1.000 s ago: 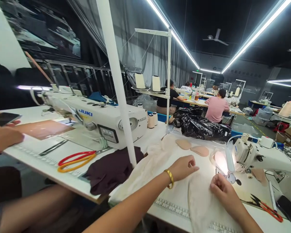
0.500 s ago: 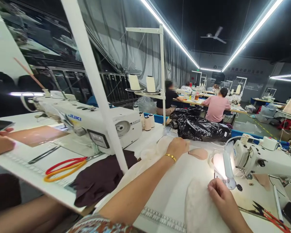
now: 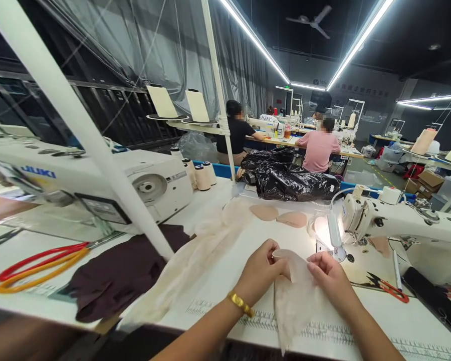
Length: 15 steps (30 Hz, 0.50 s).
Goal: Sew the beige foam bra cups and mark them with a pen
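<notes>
A piece of sheer off-white fabric (image 3: 293, 306) hangs between my two hands over the table, its lower end draping across the printed ruler strip. My left hand (image 3: 258, 268), with a gold bracelet at the wrist, pinches its upper left edge. On the other side, the fingertips of my right hand (image 3: 328, 271) are closed on the upper right edge. Beyond my hands lie two flat beige oval pieces, a left one (image 3: 264, 212) and a right one (image 3: 292, 219). A long strip of similar off-white fabric (image 3: 195, 260) lies to the left of my left hand.
A lit sewing machine (image 3: 376, 210) stands at right, with orange-handled snips (image 3: 393, 291) and a dark phone-like object (image 3: 432, 296) nearby. At left are another machine (image 3: 150, 185), a white post (image 3: 78, 115), dark brown cloth (image 3: 124, 273) and red-and-yellow-handled scissors (image 3: 45, 265). Black plastic bags (image 3: 293, 175) lie behind.
My left hand has come back from the beige pieces at the far side and now grips the fabric beside my right hand. The fabric is lifted. The view has turned right.
</notes>
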Available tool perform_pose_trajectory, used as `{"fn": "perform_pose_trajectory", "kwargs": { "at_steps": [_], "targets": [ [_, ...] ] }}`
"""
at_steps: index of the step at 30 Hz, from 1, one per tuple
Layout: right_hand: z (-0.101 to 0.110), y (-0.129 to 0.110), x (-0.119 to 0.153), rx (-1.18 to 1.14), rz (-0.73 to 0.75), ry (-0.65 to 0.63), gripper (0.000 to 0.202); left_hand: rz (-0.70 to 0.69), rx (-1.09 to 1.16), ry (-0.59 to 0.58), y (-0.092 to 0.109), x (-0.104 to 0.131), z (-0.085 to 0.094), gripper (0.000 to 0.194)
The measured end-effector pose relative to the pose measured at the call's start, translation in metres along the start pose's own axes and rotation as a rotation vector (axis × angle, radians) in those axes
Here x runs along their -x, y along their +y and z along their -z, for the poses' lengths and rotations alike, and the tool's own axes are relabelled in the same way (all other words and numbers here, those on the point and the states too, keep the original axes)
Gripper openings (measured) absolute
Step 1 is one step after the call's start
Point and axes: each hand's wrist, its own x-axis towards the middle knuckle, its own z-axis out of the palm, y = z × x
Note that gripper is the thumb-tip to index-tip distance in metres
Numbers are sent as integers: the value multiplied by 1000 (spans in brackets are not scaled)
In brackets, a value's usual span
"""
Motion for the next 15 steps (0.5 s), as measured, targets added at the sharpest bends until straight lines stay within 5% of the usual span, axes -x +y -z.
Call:
{"fn": "perform_pose_trajectory", "kwargs": {
  "at_steps": [5,8,11,13,15],
  "targets": [
    [-1,-7,11,68,69,-17,30,-239,-324,-143,29,-6,14,45],
    [0,-20,20,133,141,-98,22,-438,-348,-503,44,-21,15,66],
    [11,-32,29,212,205,-119,18,-387,-365,-844,45,-38,12,47],
    [21,-39,34,311,272,-32,15,-373,-372,-884,40,-45,11,29],
    [29,-46,39,457,430,107,11,-517,-388,-750,35,-48,11,26]
  ]
}}
